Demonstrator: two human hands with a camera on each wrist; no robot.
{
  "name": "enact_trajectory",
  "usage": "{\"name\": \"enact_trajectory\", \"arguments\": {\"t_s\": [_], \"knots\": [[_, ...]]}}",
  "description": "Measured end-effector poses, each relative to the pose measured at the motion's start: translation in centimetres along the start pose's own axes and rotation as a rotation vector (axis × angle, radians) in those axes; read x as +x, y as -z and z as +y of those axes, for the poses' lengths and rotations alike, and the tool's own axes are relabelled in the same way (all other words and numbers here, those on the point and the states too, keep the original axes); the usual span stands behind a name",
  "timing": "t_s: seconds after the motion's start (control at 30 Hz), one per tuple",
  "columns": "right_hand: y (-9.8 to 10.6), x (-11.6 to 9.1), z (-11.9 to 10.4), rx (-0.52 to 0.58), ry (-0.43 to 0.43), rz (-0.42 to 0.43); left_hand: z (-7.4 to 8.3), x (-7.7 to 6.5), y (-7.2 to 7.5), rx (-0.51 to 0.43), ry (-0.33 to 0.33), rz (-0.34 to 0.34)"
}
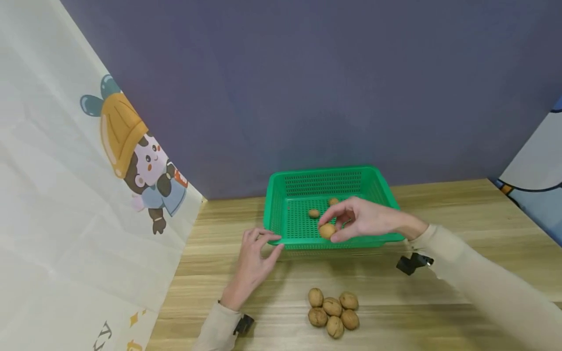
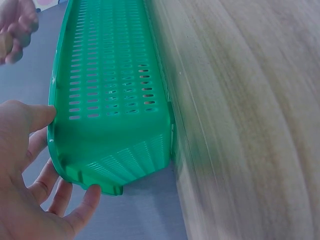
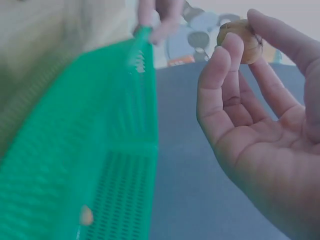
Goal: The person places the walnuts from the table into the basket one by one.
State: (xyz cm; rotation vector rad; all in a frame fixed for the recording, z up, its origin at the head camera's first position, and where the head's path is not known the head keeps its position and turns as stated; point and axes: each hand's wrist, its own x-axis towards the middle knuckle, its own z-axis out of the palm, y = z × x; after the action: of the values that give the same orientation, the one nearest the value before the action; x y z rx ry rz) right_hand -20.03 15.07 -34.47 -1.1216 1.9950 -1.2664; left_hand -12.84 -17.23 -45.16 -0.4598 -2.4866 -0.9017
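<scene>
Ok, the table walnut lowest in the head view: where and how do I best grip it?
Probably pinch the walnut across its left and right sides, on the near half, coming from above and the near side. It is rounded, and its near half juts out past the neighbouring walnuts, which crowd its far side.

Pale wood-grain bench (image 1: 391,312): slotted green basket (image 1: 303,242) standing toward the back, six walnuts (image 1: 332,306) clustered loose in front.
</scene>
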Motion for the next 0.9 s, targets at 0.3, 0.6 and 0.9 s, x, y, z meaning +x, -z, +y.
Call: {"name": "enact_trajectory", "arguments": {"t_s": [0.3, 0.6, 0.9], "knots": [[4.4, 2.1, -1.7, -0.016, -0.061, 0.077, -0.1, -0.1, -0.1, -0.001, -0.013, 0.01], [7.4, 4.9, 0.6, 0.017, -0.186, 0.164, 0.0, 0.0, -0.1, 0.006, -0.004, 0.001], [9.4, 6.9, 4.9, 0.121, -0.277, 0.229, -0.1, 0.1, -0.1, 0.012, 0.009, -0.012]]}}
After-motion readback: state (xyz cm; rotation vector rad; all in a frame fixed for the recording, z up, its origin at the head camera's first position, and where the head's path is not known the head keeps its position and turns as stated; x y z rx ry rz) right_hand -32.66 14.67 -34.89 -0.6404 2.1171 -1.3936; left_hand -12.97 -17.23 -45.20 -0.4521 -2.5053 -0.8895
